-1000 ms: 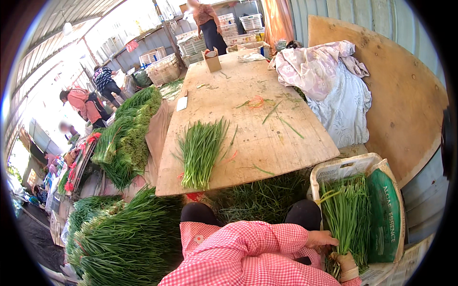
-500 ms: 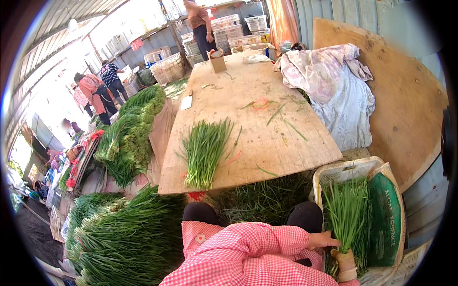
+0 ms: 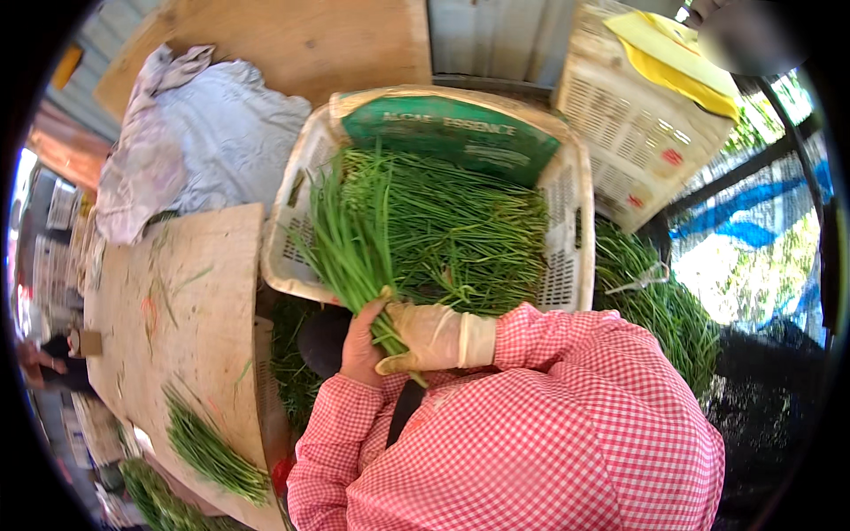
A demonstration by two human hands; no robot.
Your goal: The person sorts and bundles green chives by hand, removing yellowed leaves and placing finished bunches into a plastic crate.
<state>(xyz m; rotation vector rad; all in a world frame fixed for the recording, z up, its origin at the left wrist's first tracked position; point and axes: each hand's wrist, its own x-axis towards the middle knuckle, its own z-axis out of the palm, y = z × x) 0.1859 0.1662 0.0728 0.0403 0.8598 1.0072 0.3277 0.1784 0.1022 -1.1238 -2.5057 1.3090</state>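
Note:
A bunch of long green chives (image 3: 348, 234) lies between my two hands, its leaves fanning up over the near left part of a white plastic crate (image 3: 281, 276). My bare left hand (image 3: 357, 352) grips the stem end from the left. From the right, my right hand (image 3: 429, 336), in a pale glove, closes round the same stems. Inside the crate, loose chives (image 3: 469, 221) lie in a thick layer. A green printed sheet (image 3: 452, 133) lines the crate's far wall.
At left stands a wooden table (image 3: 204, 301) with a chive bundle (image 3: 212, 450) on it. Pale cloths (image 3: 221, 133) hang at its far corner. Behind the crate leans a board (image 3: 292, 44); a second crate (image 3: 611, 133) stands at right, with more chives (image 3: 664, 310) near it.
My view has swung right, from the table to the crate. Both hands, low beside the crate before, now hold the chives together in front of it.

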